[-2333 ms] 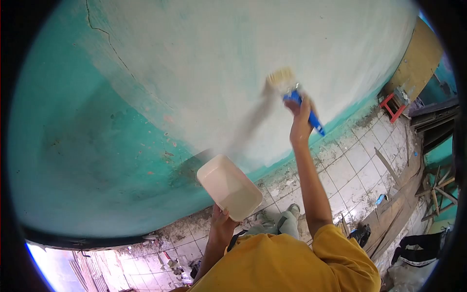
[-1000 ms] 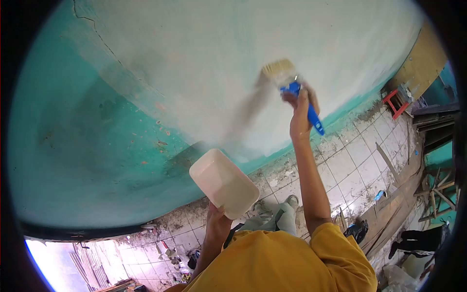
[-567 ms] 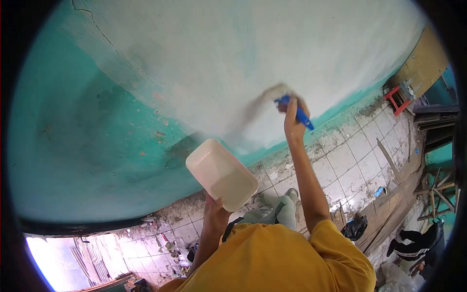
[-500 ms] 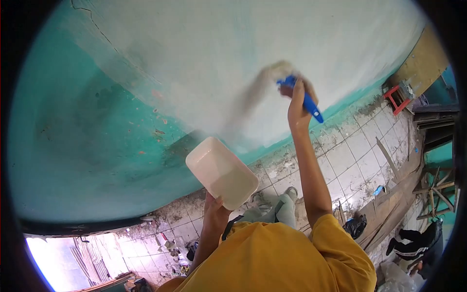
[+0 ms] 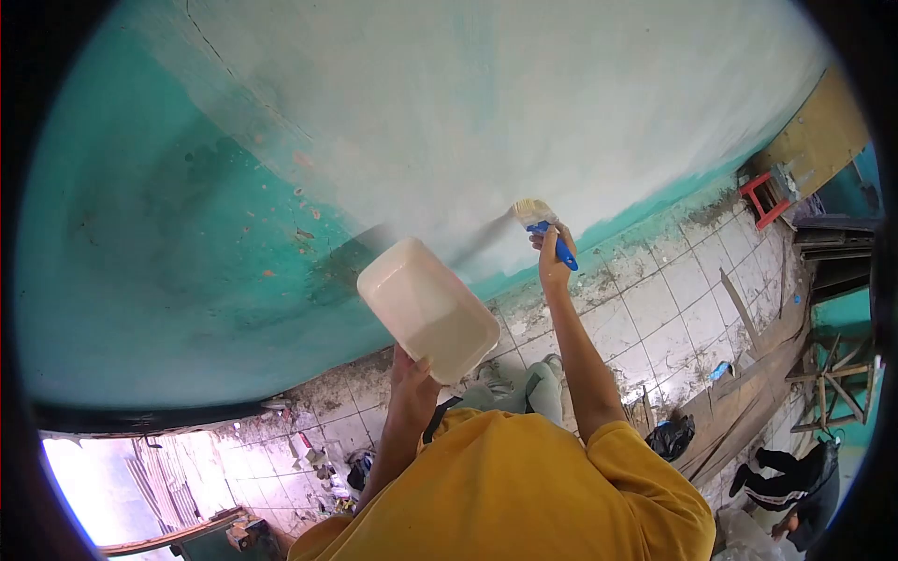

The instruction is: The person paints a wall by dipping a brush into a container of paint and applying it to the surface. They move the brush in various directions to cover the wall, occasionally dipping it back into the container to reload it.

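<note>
In my right hand is a paintbrush with a blue handle, the fingers closed round it. Its pale, paint-coated bristles point up at the wall, right at the lower part of the white area. My left hand grips the near corner of a white rectangular tub, thumb over the rim. Pale liquid paint lies in the tub's lower half. White paint covers much of the wall, while bare turquoise with peeling spots shows on the left and along the bottom edge.
Dirty white floor tiles run along the wall's foot. To the right are a red stool, wooden boards, a black plastic bag and a wooden frame. Debris lies on the floor at lower left.
My right hand has brought the paintbrush down the wall, closer to the tub and my body. The left hand keeps the tub in nearly the same place.
</note>
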A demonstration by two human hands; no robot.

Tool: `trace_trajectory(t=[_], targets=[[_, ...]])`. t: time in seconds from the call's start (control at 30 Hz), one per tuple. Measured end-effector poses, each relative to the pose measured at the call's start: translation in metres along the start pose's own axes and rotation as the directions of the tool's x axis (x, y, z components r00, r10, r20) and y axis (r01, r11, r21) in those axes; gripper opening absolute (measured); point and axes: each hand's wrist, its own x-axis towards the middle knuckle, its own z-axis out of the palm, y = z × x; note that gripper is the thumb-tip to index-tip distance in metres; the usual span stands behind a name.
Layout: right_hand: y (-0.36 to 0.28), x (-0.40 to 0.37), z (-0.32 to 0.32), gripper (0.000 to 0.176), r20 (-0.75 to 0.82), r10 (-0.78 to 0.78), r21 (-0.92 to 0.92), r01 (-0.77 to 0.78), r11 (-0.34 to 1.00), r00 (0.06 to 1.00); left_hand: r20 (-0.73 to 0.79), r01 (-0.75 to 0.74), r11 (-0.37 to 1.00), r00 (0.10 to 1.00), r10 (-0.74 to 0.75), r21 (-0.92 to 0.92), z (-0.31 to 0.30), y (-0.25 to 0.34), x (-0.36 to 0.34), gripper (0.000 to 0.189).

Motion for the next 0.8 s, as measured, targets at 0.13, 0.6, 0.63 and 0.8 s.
trace_trajectory(t=[0.13, 0.6, 0.63, 0.8], targets=[[-0.069, 0.015, -0.002, 0.039, 0.051, -0.058, -0.042, 0.06, 0.997, 0.997, 0.003, -0.031, 0.998, 1.0, 0.031, 0.049, 0.005, -0.011, 0.01, 0.075], [-0.266, 0.006, -0.038, 0.02, 0.479, -0.085, 0.005, 0.094, 0.996, 0.874, 0.004, -0.096, 0.995, 0.995, 0.096, 0.0, 0.095, -0.058, 0.043, 0.078], [-0.266, 0.01, -0.042, 0.02, 0.49, -0.078, 0.004, 0.087, 0.996, 0.868, 0.02, -0.111, 0.994, 0.994, 0.111, -0.002, 0.102, -0.066, 0.045, 0.078], [-0.271, 0.028, -0.059, 0.016, 0.678, -0.052, -0.221, 0.27, 0.937, 0.734, -0.002, -0.144, 0.99, 0.99, 0.144, 0.003, 0.14, -0.089, 0.05, 0.083]])
